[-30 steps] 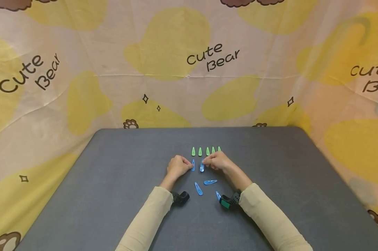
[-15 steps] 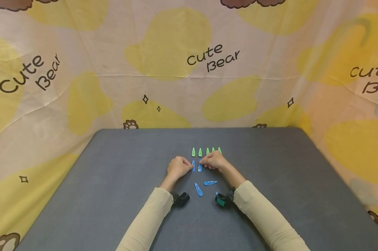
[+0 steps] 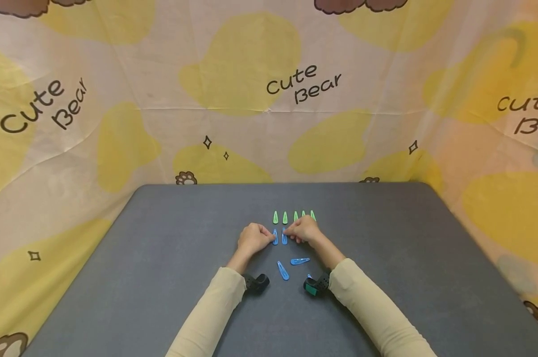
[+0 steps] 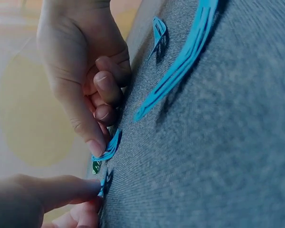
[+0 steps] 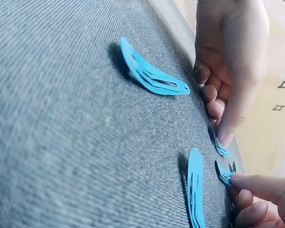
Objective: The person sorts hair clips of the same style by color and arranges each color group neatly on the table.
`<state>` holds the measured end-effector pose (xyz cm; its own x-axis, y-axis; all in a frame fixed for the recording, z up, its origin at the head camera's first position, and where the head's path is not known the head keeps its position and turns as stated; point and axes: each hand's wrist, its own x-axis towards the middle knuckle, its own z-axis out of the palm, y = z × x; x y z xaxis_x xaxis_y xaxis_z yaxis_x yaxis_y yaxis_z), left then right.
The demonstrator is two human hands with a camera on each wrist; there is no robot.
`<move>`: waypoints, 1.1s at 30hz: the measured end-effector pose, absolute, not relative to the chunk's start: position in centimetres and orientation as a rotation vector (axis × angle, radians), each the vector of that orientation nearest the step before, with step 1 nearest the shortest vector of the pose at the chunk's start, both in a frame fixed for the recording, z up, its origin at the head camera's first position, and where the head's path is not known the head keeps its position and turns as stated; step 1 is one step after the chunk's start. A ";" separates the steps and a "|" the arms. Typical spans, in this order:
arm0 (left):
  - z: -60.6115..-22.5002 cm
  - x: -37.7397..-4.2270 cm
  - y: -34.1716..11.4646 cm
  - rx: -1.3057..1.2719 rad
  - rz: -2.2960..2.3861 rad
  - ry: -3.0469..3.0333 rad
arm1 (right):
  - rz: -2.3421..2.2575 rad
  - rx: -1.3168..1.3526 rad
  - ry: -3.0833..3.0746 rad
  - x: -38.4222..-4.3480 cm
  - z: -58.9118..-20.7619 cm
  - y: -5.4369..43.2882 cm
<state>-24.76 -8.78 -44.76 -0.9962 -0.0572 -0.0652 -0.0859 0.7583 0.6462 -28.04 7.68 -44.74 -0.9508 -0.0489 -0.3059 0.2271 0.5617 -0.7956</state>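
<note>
Two blue snap hair clips stand side by side, narrow ends pointing away, on the grey table. The left hand (image 3: 254,238) pinches the left blue hair clip (image 3: 275,238) by its side. Thumb and fingers of the right hand (image 3: 305,229) hold the upper part of the other blue hair clip (image 3: 284,239), seen under the right thumb in the left wrist view (image 4: 110,148). Just beyond them is a row of several green hair clips (image 3: 275,217), the rightmost partly behind the right hand.
Nearer the body lie a slanted blue clip (image 3: 283,270) and a sideways blue clip (image 3: 300,261). Another blue clip (image 3: 309,276) is mostly hidden by the right wrist camera (image 3: 317,283). A patterned cloth (image 3: 251,129) hangs behind the table (image 3: 184,297).
The right hand has shifted slightly left with its blue clip, which now stands straighter and closer to the left one. The left hand has stayed in place.
</note>
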 end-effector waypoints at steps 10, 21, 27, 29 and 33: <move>-44.8 -24.7 -9.1 -0.132 1.081 2.916 | -1.353 0.169 2.505 -27.8 -44.9 7.6; -45.0 -25.0 -9.0 -0.171 1.068 2.917 | -1.422 0.031 2.484 -27.1 -44.4 8.7; -45.2 -25.1 -9.0 -0.163 1.107 2.879 | -1.434 -0.004 2.496 -26.1 -44.2 10.0; -45.2 -25.2 -9.1 -0.160 1.139 2.849 | -1.426 -0.013 2.496 -25.7 -44.2 10.4; -45.2 -25.3 -9.2 -0.142 1.184 2.810 | -1.394 -0.051 2.493 -24.8 -44.1 10.9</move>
<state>-25.27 -9.24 -45.22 -0.9917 -0.0507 -0.1182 -0.1200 0.6953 0.7086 -24.85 10.95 -44.08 -0.9592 -0.1675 -0.2278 0.1064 0.5325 -0.8397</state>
